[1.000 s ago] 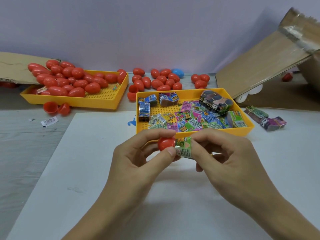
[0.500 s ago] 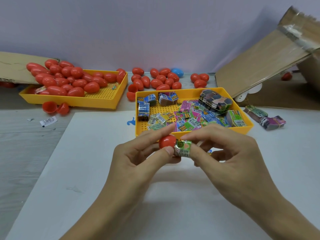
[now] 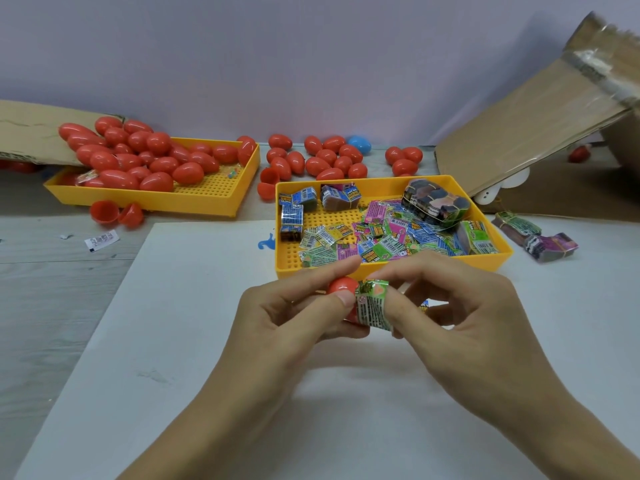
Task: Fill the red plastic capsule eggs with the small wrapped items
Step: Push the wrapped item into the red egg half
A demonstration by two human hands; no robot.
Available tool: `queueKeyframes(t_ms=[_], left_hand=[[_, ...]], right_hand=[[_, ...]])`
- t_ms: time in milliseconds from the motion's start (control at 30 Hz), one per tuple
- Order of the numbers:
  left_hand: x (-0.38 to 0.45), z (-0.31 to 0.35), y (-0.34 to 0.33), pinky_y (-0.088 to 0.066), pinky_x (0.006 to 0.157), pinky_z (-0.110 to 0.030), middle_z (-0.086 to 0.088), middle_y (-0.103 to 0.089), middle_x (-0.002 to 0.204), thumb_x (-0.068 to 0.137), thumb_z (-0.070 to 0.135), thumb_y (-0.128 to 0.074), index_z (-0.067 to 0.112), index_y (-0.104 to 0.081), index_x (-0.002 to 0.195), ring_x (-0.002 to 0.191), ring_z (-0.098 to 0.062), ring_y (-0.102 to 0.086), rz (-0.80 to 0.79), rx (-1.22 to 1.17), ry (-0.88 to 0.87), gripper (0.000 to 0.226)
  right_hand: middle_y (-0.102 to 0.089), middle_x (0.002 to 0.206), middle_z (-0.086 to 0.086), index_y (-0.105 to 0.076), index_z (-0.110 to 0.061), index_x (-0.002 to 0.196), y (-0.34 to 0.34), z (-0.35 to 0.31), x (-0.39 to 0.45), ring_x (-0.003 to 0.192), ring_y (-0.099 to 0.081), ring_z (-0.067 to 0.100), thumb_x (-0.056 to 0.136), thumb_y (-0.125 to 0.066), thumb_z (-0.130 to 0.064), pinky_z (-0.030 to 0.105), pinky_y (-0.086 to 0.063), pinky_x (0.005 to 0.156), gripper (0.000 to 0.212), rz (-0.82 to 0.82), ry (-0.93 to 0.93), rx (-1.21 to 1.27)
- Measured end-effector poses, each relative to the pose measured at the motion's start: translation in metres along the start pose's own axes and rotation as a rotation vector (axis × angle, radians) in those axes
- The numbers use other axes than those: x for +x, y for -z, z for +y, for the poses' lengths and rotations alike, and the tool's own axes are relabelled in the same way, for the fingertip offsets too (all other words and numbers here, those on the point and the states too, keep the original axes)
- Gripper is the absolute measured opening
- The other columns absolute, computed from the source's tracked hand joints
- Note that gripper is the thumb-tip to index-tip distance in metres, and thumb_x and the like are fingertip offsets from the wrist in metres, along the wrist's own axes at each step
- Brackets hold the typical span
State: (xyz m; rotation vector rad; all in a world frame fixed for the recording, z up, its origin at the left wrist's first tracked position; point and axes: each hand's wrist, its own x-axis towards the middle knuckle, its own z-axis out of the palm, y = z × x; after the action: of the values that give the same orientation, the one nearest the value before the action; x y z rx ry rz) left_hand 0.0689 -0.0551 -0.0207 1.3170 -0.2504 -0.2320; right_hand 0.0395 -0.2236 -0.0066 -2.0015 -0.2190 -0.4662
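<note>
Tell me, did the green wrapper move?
Yes. The green wrapper has slid left, further against the red egg, and sits slightly nearer the yellow tray.

The left hand (image 3: 277, 317) pinches a red capsule egg half (image 3: 342, 286) between thumb and forefinger; the right hand (image 3: 460, 317) presses a green wrapped item (image 3: 373, 306) against it; behind them a yellow tray (image 3: 391, 266) holds loose wrapped packets (image 3: 388, 237); farther left another yellow tray (image 3: 194, 199) holds red eggs (image 3: 152, 157); one blue egg (image 3: 360, 144) lies by the wall.
</note>
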Motion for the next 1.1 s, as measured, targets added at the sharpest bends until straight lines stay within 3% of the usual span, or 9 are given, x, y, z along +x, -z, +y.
queueKeyframes(t_ms=[133, 267, 400, 533, 633, 700, 833, 1100], left_hand=[[0.0018, 0.0015, -0.0010, -0.059, 0.069, -0.026, -0.011, -0.076, 0.104, 0.077, 0.013, -0.066, 0.022, -0.080, 0.104, 0.084, -0.020, -0.074, -0.001, -0.046, 0.036, 0.031], [0.0024, 0.0024, -0.0009, -0.059, 0.065, -0.026, -0.010, -0.076, 0.102, 0.077, 0.012, -0.063, 0.019, -0.082, 0.099, 0.083, -0.021, -0.074, -0.013, -0.097, 0.060, 0.029], [0.0022, 0.0007, 0.0005, -0.059, 0.066, -0.027, -0.010, -0.077, 0.102, 0.077, 0.012, -0.063, 0.020, -0.081, 0.099, 0.085, -0.023, -0.075, 0.014, -0.063, 0.032, 0.030], [0.0019, 0.0005, 0.0018, -0.058, 0.070, -0.026, -0.013, -0.074, 0.104, 0.078, 0.012, -0.064, 0.024, -0.080, 0.105, 0.080, -0.021, -0.073, 0.028, 0.004, -0.004, 0.034], [0.0020, -0.0001, 0.0010, -0.057, 0.070, -0.026, -0.011, -0.067, 0.097, 0.077, 0.010, -0.064, 0.024, -0.079, 0.106, 0.075, -0.020, -0.071, 0.012, 0.014, -0.015, 0.035], [0.0017, -0.0005, 0.0008, -0.057, 0.070, -0.026, -0.012, -0.066, 0.097, 0.077, 0.010, -0.064, 0.024, -0.080, 0.106, 0.074, -0.020, -0.071, 0.004, 0.015, -0.014, 0.035], [0.0013, -0.0011, 0.0010, -0.057, 0.070, -0.026, -0.012, -0.067, 0.097, 0.076, 0.011, -0.066, 0.025, -0.079, 0.106, 0.074, -0.019, -0.071, 0.001, 0.021, -0.018, 0.035], [0.0007, -0.0030, 0.0002, -0.059, 0.073, -0.028, 0.001, -0.068, 0.090, 0.079, 0.016, -0.069, 0.029, -0.077, 0.111, 0.077, -0.018, -0.072, 0.016, 0.133, -0.097, 0.035]], right_hand=[[-0.067, 0.082, -0.014, -0.071, -0.034, 0.090, 0.0007, 0.0020, -0.0011, 0.072, -0.065, 0.019, 0.082, -0.063, -0.030, 0.043, -0.054, 0.053, 0.012, -0.016, -0.008, 0.028], [-0.068, 0.091, -0.016, -0.073, -0.037, 0.096, 0.0023, 0.0044, 0.0004, 0.077, -0.065, 0.018, 0.081, -0.059, -0.011, 0.036, -0.055, 0.056, 0.033, -0.026, 0.004, -0.022], [-0.067, 0.083, -0.016, -0.075, -0.032, 0.093, 0.0026, 0.0045, 0.0014, 0.076, -0.066, 0.017, 0.079, -0.061, -0.024, 0.024, -0.051, 0.059, 0.021, -0.016, 0.015, -0.030], [-0.066, 0.080, -0.009, -0.077, -0.033, 0.095, 0.0022, 0.0026, 0.0014, 0.071, -0.064, 0.020, 0.082, -0.063, -0.026, 0.040, -0.050, 0.048, 0.020, -0.011, 0.046, 0.001], [-0.064, 0.080, -0.008, -0.077, -0.034, 0.095, 0.0009, 0.0033, 0.0013, 0.070, -0.062, 0.020, 0.082, -0.066, -0.016, 0.041, -0.047, 0.044, 0.024, -0.005, 0.058, -0.012], [-0.064, 0.081, -0.009, -0.077, -0.032, 0.096, 0.0011, 0.0039, 0.0015, 0.071, -0.062, 0.019, 0.082, -0.065, -0.013, 0.036, -0.047, 0.044, 0.027, -0.015, 0.057, -0.025], [-0.065, 0.083, -0.013, -0.078, -0.030, 0.098, 0.0019, 0.0046, 0.0019, 0.072, -0.062, 0.016, 0.082, -0.066, -0.011, 0.013, -0.041, 0.052, 0.027, -0.038, 0.062, -0.054], [-0.066, 0.086, -0.016, -0.077, -0.033, 0.098, 0.0025, 0.0011, 0.0028, 0.071, -0.063, 0.016, 0.082, -0.067, -0.018, 0.016, -0.042, 0.050, 0.025, -0.057, 0.039, -0.058]])
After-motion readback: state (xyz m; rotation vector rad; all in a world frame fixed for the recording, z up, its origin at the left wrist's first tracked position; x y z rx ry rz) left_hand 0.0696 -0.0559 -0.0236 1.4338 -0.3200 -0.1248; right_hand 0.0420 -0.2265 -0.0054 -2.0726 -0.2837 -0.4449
